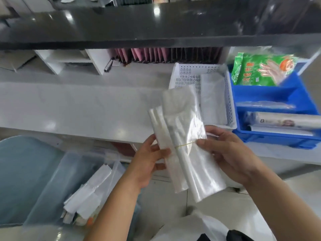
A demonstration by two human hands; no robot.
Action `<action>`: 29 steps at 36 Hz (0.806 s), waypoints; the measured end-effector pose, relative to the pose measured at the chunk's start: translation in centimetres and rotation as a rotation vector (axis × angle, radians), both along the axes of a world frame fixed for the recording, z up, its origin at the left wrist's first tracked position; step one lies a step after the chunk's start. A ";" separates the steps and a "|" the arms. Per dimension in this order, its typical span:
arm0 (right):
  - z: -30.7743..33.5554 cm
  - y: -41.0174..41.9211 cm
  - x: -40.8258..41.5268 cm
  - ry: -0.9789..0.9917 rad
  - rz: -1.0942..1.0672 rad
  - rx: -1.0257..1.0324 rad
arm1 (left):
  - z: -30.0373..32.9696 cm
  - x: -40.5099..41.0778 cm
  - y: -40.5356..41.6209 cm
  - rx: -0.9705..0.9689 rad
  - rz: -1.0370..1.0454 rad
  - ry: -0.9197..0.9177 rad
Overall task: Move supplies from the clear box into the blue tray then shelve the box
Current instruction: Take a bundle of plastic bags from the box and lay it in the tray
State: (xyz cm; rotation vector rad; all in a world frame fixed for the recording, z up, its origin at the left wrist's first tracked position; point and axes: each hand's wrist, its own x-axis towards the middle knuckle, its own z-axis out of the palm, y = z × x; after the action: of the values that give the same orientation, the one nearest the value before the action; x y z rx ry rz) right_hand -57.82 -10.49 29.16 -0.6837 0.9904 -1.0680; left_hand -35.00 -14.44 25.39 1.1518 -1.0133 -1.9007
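Both hands raised mid-frame, left hand (149,160) and right hand (229,157) fingers pinched, forearms bare

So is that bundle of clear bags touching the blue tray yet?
Apart. The head view shows the bundle of bags held in both hands, with the white basket lying between it and the blue tray.

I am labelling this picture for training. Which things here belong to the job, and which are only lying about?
Belong to the job:
- clear box, lower left, supplies inside
- blue tray, right
- banded bundle of clear bags, held by left hand and right hand

Only lying about:
- white basket
- pink folders
- black counter
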 end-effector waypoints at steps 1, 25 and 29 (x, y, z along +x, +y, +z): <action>0.1 -0.3 -0.7 0.046 -0.015 0.002 | 0.2 -1.6 -0.2 -0.004 -0.021 0.009; 0.0 -2.3 -9.3 1.010 -0.494 -0.035 | 0.5 -15.0 -7.8 0.051 -0.352 0.073; 3.4 -3.2 -12.5 1.208 -0.298 -0.313 | 1.4 -16.1 -11.5 0.120 -0.499 0.151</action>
State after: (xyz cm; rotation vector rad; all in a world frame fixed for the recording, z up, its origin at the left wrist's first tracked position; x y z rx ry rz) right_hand -70.33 -13.71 32.55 -1.5534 2.0148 -1.0425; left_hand -51.07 -25.95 26.75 0.8516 -1.1942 -2.4256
